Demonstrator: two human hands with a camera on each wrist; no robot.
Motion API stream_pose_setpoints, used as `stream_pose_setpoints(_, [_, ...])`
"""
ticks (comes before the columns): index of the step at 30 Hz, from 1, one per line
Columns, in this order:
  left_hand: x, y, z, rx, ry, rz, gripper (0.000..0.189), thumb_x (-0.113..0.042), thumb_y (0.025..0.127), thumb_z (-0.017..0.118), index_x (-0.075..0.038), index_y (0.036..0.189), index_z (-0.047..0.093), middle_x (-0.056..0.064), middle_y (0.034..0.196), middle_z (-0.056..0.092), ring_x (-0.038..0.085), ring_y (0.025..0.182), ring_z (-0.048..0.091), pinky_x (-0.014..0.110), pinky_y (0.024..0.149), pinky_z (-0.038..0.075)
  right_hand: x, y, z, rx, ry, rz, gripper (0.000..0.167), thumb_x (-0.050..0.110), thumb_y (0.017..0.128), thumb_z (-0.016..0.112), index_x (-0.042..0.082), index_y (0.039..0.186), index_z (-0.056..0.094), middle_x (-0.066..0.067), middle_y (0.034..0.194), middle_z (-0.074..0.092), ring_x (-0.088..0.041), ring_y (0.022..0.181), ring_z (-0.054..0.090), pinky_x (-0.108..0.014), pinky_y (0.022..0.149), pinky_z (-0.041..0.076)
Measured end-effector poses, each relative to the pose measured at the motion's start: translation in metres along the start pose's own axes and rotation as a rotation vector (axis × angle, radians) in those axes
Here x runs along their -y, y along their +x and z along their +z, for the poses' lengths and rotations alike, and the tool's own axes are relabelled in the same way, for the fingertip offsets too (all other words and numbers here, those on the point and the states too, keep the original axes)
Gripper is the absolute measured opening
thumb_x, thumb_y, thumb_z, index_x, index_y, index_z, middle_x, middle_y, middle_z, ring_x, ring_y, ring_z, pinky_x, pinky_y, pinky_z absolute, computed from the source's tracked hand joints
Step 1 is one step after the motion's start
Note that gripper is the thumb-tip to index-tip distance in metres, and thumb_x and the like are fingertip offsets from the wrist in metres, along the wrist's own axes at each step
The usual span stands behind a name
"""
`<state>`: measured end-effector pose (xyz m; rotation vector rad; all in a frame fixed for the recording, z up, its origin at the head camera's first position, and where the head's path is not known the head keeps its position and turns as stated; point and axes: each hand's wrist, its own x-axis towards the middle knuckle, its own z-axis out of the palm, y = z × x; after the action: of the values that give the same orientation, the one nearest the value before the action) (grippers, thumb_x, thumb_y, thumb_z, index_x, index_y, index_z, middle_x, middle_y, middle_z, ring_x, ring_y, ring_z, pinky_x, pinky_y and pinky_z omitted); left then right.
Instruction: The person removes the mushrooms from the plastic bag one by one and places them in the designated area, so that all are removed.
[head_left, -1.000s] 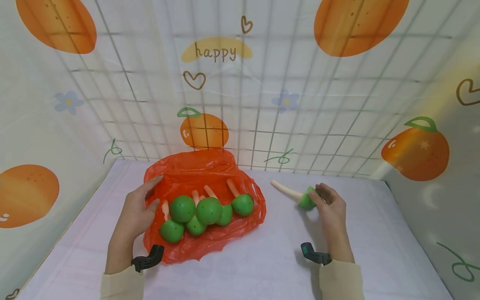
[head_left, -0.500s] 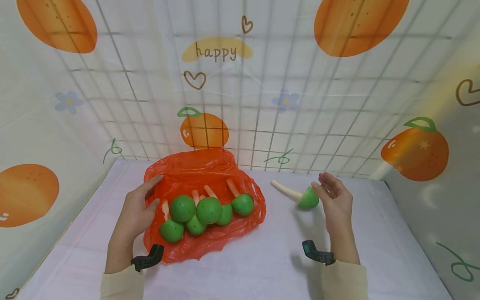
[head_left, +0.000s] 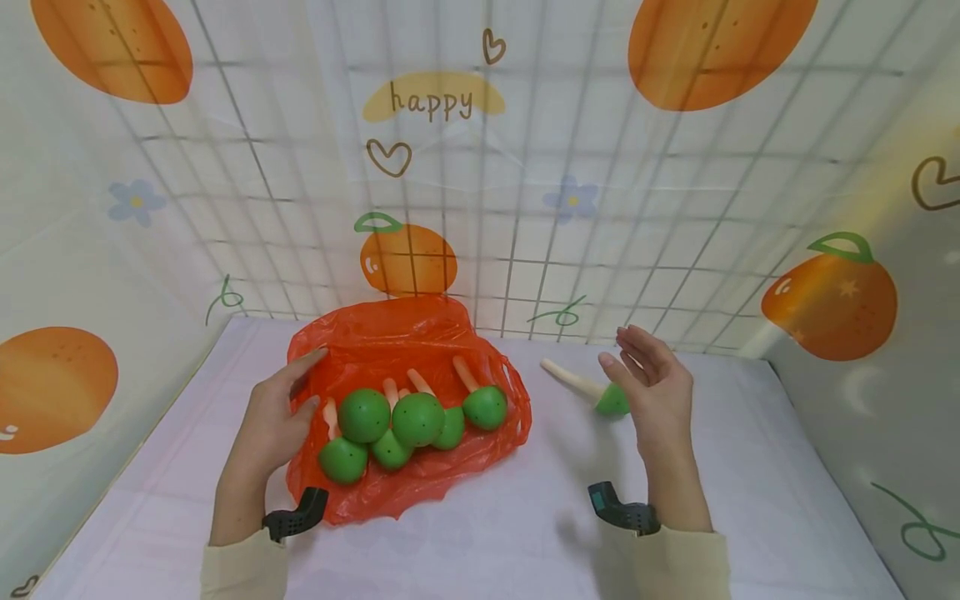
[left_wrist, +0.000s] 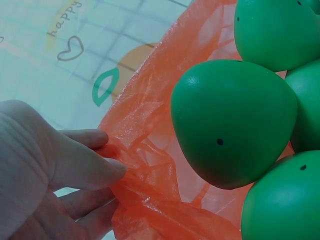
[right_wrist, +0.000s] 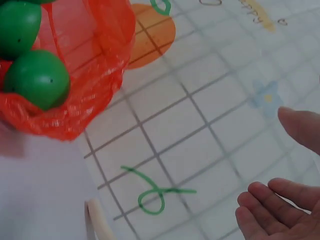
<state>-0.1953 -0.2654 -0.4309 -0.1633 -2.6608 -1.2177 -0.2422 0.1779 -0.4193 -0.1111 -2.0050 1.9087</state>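
Observation:
A red plastic bag [head_left: 397, 323] lies spread with its mouth facing the person. Inside rest several green, black-dotted, mushroom-like toys [head_left: 418, 421] with round caps and thin stems. My left hand [head_left: 272, 421] pinches the bag's left edge; in the left wrist view the thumb [left_wrist: 102, 170] and fingers meet at the crumpled plastic. Right of the bag, another mushroom-like toy [head_left: 611, 400] lies on the table, its pale stem pointing up-left. My right hand [head_left: 658, 396] is raised beside it with fingers extended, holding nothing and partly covering its green cap.
A white-covered table [head_left: 517, 533] carries everything. Behind it hangs a printed curtain [head_left: 495, 192] over a wire grid, and similar cloth closes both sides.
My right hand has come off the green cap of the lone toy, rising and opening, then shifting slightly left. The left hand and the bag have stayed put.

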Motion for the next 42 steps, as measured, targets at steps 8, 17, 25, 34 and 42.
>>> stream_pose_setpoints(8, [0.0, -0.001, -0.002, 0.003, -0.003, -0.005, 0.066, 0.012, 0.097, 0.059, -0.006, 0.159, 0.046, 0.023, 0.154, 0.051, 0.046, 0.139, 0.051, 0.058, 0.107, 0.049, 0.013, -0.015, 0.024, 0.085, -0.061, -0.082, 0.059, 0.006, 0.093, 0.08, 0.002, 0.147, 0.057, -0.011, 0.145, 0.062, -0.024, 0.137, 0.057, -0.026, 0.113, 0.045])
stream_pose_setpoints(17, [-0.002, 0.003, -0.002, -0.001, -0.004, 0.01, 0.065, 0.012, 0.097, 0.059, -0.006, 0.158, 0.047, 0.022, 0.155, 0.051, 0.046, 0.139, 0.051, 0.058, 0.109, 0.048, 0.018, -0.027, 0.049, 0.202, -0.073, -0.143, 0.059, 0.008, 0.092, 0.081, 0.003, 0.146, 0.058, -0.011, 0.144, 0.063, -0.023, 0.136, 0.058, -0.025, 0.109, 0.048])
stream_pose_setpoints(25, [-0.003, 0.002, -0.003, 0.003, -0.01, -0.008, 0.066, 0.012, 0.097, 0.06, -0.007, 0.159, 0.046, 0.022, 0.156, 0.05, 0.046, 0.14, 0.05, 0.058, 0.108, 0.048, 0.015, -0.039, 0.07, 0.31, -0.048, -0.176, 0.061, 0.006, 0.09, 0.082, 0.002, 0.146, 0.058, -0.012, 0.143, 0.063, -0.026, 0.135, 0.059, -0.031, 0.111, 0.048])
stream_pose_setpoints(34, [-0.003, 0.001, -0.003, 0.009, -0.02, -0.013, 0.066, 0.012, 0.097, 0.059, -0.007, 0.159, 0.046, 0.021, 0.156, 0.05, 0.045, 0.14, 0.05, 0.058, 0.107, 0.049, 0.01, -0.054, 0.094, 0.418, -0.05, -0.134, 0.064, 0.012, 0.089, 0.086, 0.004, 0.146, 0.059, -0.013, 0.145, 0.061, -0.035, 0.137, 0.056, -0.049, 0.115, 0.044])
stream_pose_setpoints(42, [-0.003, 0.001, -0.003, 0.011, -0.02, -0.009, 0.065, 0.012, 0.097, 0.059, -0.006, 0.158, 0.046, 0.022, 0.156, 0.05, 0.045, 0.14, 0.05, 0.058, 0.108, 0.049, 0.003, -0.069, 0.113, 0.49, -0.075, -0.127, 0.066, 0.016, 0.086, 0.089, 0.005, 0.145, 0.06, -0.005, 0.145, 0.063, -0.029, 0.137, 0.056, -0.047, 0.117, 0.044])
